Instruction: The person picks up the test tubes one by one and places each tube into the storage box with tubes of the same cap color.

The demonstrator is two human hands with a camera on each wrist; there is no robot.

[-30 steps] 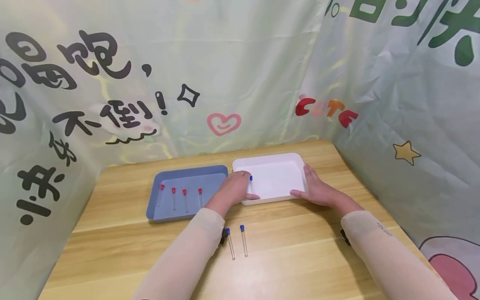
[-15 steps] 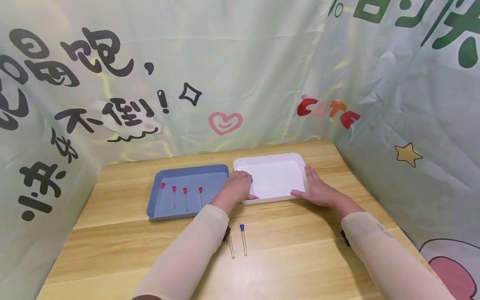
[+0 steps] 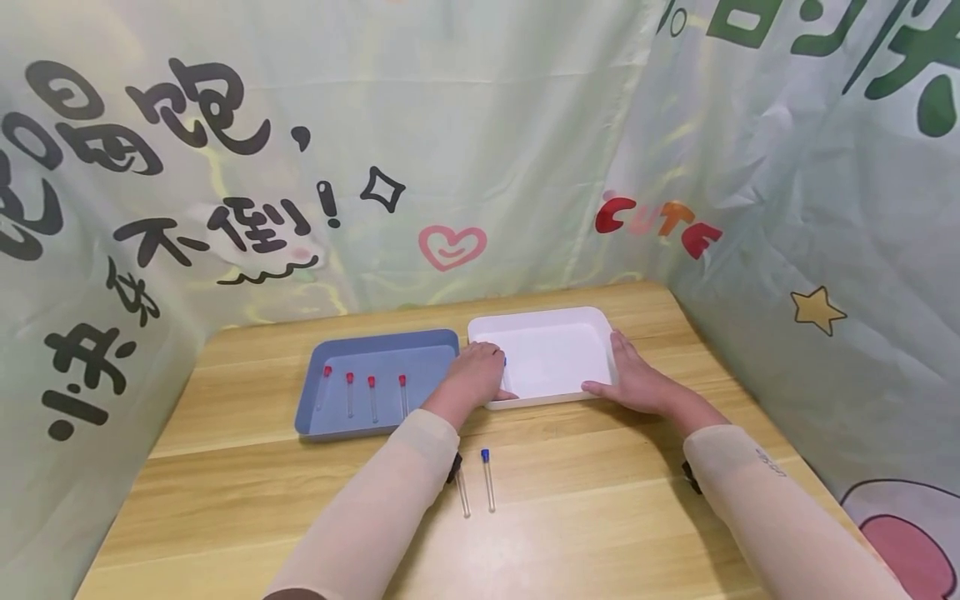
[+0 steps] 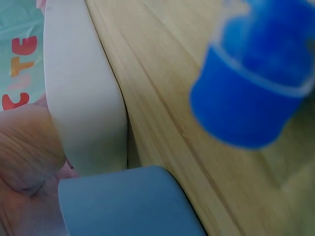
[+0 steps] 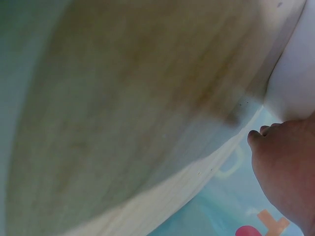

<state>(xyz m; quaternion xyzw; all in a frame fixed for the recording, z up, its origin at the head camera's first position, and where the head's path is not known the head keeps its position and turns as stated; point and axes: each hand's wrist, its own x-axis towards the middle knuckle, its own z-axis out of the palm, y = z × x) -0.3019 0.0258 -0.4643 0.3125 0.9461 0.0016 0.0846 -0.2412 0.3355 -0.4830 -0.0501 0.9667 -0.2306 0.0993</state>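
My left hand [image 3: 476,371] reaches over the left rim of the white tray [image 3: 577,329]. At its fingers is a clear test tube with a blue cap [image 3: 505,362], mostly hidden by the hand; the grip itself is covered. My right hand [image 3: 633,375] holds the tray's right end, thumb at the near rim and fingers along the side. Two more blue-capped test tubes lie on the table, one bare to view [image 3: 488,481] and one [image 3: 463,493] with its cap behind the left wrist. In the left wrist view a blue cap [image 4: 246,103] looms close.
Left of the white tray stands a blue-grey tray [image 3: 375,350] with several red-capped test tubes [image 3: 349,396] in it. The trays sit close side by side. Wooden tabletop [image 3: 585,500] stretches in front, and a printed cloth [image 3: 525,167] hangs behind and at both sides.
My left hand has shifted slightly to the right over the tube, so its blue cap is now nearly covered. The right hand and the white tray have stayed put.
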